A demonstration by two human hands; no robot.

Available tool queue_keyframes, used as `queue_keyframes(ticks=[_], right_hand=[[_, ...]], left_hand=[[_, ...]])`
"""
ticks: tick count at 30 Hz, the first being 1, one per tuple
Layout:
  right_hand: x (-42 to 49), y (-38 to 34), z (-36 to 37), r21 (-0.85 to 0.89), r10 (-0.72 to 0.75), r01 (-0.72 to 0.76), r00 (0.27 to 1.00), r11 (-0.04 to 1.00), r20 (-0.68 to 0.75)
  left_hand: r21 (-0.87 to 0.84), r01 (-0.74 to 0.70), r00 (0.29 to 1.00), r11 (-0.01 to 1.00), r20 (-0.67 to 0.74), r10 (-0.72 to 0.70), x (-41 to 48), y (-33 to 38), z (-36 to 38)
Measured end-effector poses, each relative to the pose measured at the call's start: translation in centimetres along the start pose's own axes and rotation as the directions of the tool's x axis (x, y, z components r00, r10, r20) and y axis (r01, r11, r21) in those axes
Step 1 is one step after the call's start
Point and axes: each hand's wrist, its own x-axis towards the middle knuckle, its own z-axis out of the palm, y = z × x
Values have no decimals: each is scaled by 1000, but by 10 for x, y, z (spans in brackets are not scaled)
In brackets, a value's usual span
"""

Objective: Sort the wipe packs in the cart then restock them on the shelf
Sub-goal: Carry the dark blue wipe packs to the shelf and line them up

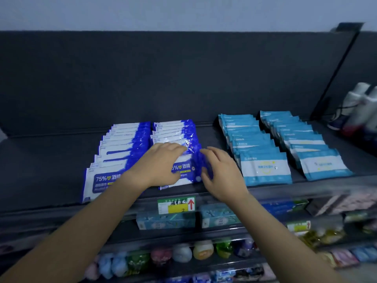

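Here the front dark-blue pack (pixel 183 172) leans at the head of the second row on the top shelf (pixel 40 176), printed face forward, reading "75%" and "Wipes". The left hand (pixel 161 164) lies over its left half, fingers spread across the top edge and thumb on the face below, gripping the pack. The right hand (pixel 220 172) meets its right edge, fingers curled loosely against the blue side; whether it truly grips I cannot tell.

Behind this pack the rest of its row (pixel 175 131) stands in overlapping order back to the shelf's rear wall. Just beside it on the left runs another dark-blue row (pixel 122 148), its front pack (pixel 98 184) partly hidden by the left forearm. To the right, apart from these, stand two rows of light-blue packs (pixel 265 160), also leaning back in file.

A green and yellow price tag (pixel 176 205) with a red arrow hangs on the shelf's front edge below the hands. Lower shelves hold teal boxes (pixel 165 220) and small coloured goods, too blurred to name.
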Motion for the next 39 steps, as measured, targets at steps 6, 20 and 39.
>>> queue_keyframes(ticks=[6,20,39], right_hand=[[-79,6,-30,-190,198,-229,965,955,-170],[-408,24,-165,-261,895,-943,291,208,-338],[-675,162,-52,83,837,-833,-541,-547,90]], left_hand=[[17,-254,963,967,-92,255,11,59,12],[-9,-799,600,601,-61,797,-46,389,49],[-217,-967,21,134,454,891,-104,689,357]])
